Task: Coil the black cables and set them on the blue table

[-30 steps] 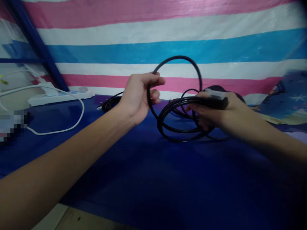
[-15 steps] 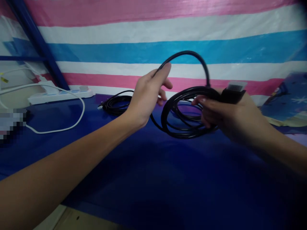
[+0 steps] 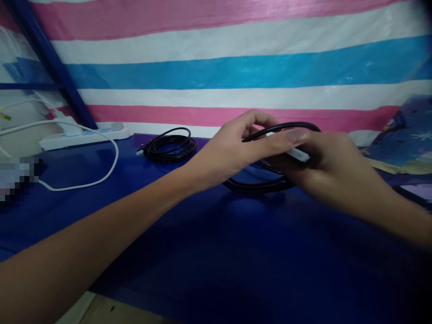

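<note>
Held thing: a coiled black rubber-sheathed cable [image 3: 259,184] with a pale plug end [image 3: 297,154], lifted just above the dark blue surface [image 3: 209,252], in the middle of the view.
Right hand: the right hand [image 3: 324,166] is clamped on the far side of the coil, fingers closed round the gathered loops and the plug end.
Left hand: the left hand [image 3: 236,150] lies across the top of the coil, thumb and fingers pinched on the uppermost strand, touching the right hand.
Change: half a second ago one tall loop stood up above the bundle with the left hand at its near side; now that loop is laid down flat onto the others and the two hands have closed together over it.
Reading: judging by this, another turn has joined the coil, which looks flatter and tighter.
Nearby: a second, smaller coil of black cable [image 3: 170,146] rests on the surface to the left, well apart; beyond it, a white power strip [image 3: 84,135] with a white cord [image 3: 101,177] looping forward.
Backdrop: a pink, white and blue striped sheet [image 3: 216,67].
</note>
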Action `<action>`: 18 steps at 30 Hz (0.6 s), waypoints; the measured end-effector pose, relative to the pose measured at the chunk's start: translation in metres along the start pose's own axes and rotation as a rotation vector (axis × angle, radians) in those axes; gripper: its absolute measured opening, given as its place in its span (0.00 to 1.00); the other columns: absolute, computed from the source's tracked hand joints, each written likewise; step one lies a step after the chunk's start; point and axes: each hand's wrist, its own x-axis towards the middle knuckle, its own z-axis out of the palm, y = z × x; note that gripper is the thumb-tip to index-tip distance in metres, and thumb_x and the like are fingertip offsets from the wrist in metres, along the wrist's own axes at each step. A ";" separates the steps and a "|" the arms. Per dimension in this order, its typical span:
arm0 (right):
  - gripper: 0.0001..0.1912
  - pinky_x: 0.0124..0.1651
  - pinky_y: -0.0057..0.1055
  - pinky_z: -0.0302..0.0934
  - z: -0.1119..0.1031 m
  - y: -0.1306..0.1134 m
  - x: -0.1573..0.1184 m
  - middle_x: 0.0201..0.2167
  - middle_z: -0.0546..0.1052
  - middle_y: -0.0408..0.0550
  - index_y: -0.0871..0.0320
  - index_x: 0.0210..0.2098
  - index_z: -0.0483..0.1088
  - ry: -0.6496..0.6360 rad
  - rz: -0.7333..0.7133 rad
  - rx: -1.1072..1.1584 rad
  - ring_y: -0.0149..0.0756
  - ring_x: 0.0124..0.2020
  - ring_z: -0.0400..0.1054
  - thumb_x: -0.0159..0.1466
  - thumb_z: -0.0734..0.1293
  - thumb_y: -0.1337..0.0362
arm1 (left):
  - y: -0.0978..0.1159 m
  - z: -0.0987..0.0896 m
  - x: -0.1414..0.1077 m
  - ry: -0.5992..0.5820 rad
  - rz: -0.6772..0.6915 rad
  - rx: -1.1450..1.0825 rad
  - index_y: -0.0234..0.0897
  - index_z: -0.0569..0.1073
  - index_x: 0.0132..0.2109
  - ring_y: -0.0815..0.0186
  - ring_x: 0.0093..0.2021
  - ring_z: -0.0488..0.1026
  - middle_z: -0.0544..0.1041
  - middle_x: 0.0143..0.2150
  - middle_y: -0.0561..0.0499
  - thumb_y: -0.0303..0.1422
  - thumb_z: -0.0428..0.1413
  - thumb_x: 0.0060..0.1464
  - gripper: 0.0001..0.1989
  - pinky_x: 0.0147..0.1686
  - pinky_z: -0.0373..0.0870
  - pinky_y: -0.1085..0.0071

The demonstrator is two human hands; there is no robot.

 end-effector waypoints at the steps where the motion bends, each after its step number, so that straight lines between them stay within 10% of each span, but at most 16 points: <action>1: 0.06 0.28 0.28 0.52 -0.001 0.000 0.000 0.26 0.74 0.42 0.58 0.28 0.69 -0.029 -0.019 -0.018 0.31 0.24 0.63 0.52 0.61 0.70 | 0.000 0.000 0.000 -0.003 -0.010 -0.003 0.38 0.71 0.35 0.73 0.26 0.71 0.71 0.26 0.54 0.37 0.61 0.52 0.08 0.21 0.60 0.81; 18: 0.06 0.26 0.32 0.43 -0.001 -0.005 0.002 0.25 0.75 0.52 0.55 0.27 0.71 -0.178 0.233 -0.542 0.39 0.20 0.60 0.51 0.63 0.62 | 0.004 0.021 -0.020 0.061 0.075 0.150 0.42 0.72 0.34 0.65 0.42 0.72 0.73 0.28 0.56 0.30 0.64 0.43 0.09 0.31 0.62 0.77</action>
